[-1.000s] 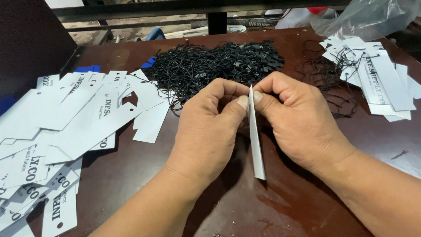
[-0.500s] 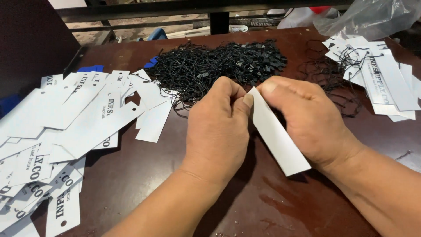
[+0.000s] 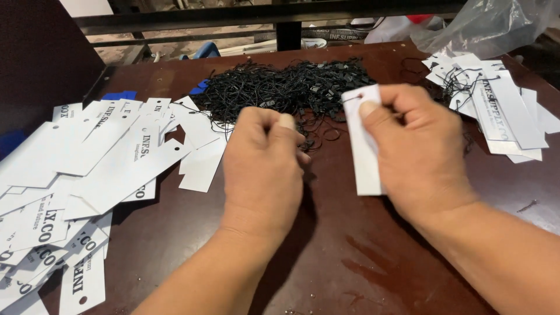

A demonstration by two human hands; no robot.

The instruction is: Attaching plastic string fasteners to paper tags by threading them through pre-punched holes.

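Our right hand (image 3: 423,149) pinches a white paper tag (image 3: 363,146), long axis upright (hole at top), while our left hand (image 3: 262,166), loosely closed and empty, lies just left of it.

Bright, even overhead light; soft shadows (slight motion blur).
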